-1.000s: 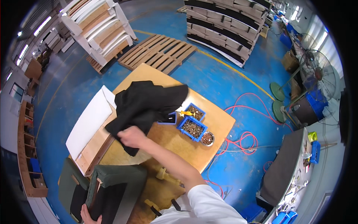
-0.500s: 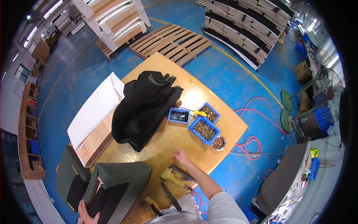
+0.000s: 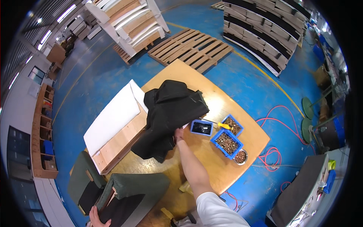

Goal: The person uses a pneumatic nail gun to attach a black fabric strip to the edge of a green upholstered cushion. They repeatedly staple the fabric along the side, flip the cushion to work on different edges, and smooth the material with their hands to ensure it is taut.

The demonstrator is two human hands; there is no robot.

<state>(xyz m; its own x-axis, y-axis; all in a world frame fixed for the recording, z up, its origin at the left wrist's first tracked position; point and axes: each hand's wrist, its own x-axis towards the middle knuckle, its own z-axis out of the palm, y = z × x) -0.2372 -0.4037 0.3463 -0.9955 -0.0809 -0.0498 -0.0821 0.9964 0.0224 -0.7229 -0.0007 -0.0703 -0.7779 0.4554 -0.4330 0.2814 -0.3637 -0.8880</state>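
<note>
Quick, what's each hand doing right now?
Left hand: open, resting on the green padded piece.
Right hand: at the black cloth; fingers partly hidden, so grip cannot be told.

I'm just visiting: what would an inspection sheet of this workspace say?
Surface: shiny, scuffed tan tabletop
Work pieces: loose black fabric; dark-green upholstered piece; white-padded wooden frame
Clutter: blue rectangular boxes, two holding small brownish pieces; yellow-handled tool
Hands: left hand touches the upholstered piece; right hand at the fabric's edge, grip unclear
Cables: thin red hose looped on the blue floor
Surroundings: slatted wooden pallet, stacked pale panels
</note>
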